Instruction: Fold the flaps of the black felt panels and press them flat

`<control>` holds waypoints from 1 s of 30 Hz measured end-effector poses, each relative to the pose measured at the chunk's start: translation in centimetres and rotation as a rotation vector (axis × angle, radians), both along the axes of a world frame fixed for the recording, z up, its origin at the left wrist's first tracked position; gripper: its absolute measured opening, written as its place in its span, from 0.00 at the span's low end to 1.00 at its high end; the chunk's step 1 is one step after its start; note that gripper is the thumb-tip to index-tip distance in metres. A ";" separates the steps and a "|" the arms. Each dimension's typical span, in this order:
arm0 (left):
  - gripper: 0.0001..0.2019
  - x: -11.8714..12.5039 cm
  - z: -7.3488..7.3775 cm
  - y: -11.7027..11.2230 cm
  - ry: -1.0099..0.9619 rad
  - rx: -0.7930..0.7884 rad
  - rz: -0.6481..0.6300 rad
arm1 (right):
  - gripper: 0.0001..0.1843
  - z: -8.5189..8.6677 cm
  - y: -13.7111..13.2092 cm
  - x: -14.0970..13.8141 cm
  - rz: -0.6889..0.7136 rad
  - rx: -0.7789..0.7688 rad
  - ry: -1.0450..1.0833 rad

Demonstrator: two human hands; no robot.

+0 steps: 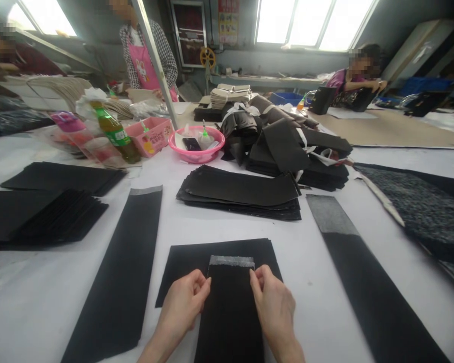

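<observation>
A long black strip point(230, 312) with a narrow grey band across its far end lies before me. My left hand point(185, 300) pinches its left edge between thumb and fingers, just below the band. On the opposite edge, my right hand point(274, 297) pinches it the same way. Under the strip's far end rests a wider black rectangular piece point(181, 262), partly covered by the strip and my hands. To the left lies another long black strip point(124, 267) with a thin grey end. A third strip point(366, 272), with a broader grey end, lies at the right.
Beyond my hands is a stack of black pieces point(242, 189); more black stacks point(41, 217) stand at left. A pink basin point(196, 154) holds a phone. A bottle point(117, 133) and pink box point(149, 136) stand nearby. Co-workers point(147, 55) are across the table.
</observation>
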State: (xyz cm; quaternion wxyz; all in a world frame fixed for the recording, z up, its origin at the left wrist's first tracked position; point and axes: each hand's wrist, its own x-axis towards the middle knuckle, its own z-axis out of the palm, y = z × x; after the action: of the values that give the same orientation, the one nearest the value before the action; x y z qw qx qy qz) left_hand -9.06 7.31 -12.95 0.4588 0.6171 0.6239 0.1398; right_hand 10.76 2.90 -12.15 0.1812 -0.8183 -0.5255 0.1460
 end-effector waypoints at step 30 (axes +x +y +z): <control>0.17 0.3 0.5 0.1 0.040 0.003 0.001 | 0.15 0.4 0.4 -0.1 -0.050 -0.107 0.005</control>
State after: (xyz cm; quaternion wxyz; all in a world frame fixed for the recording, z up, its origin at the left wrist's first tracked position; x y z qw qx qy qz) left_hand -8.72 7.40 -12.41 0.4452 0.6202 0.6330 0.1286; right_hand 10.65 3.32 -11.71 0.1422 -0.8393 -0.4960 0.1713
